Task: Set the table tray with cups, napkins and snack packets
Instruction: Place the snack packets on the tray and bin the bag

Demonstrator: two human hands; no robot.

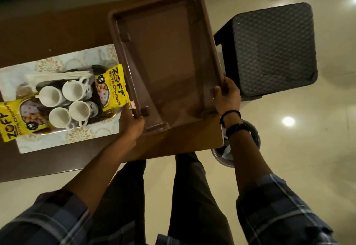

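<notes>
A large brown plastic tray [192,6] with nothing in it is held above the right end of a brown table [57,31]. My left hand [131,123] grips its near left corner, and my right hand [228,94] grips its right rim. To the left, a dark tray [98,69] on a patterned placemat [48,140] carries several white cups [79,110], folded white napkins [57,76] and two yellow snack packets [113,87], the second packet [11,119] at the far left.
A dark woven stool [273,48] stands on the tiled floor right of the table. A round bin [223,158] sits on the floor under my right forearm. My legs are directly below the table's near edge.
</notes>
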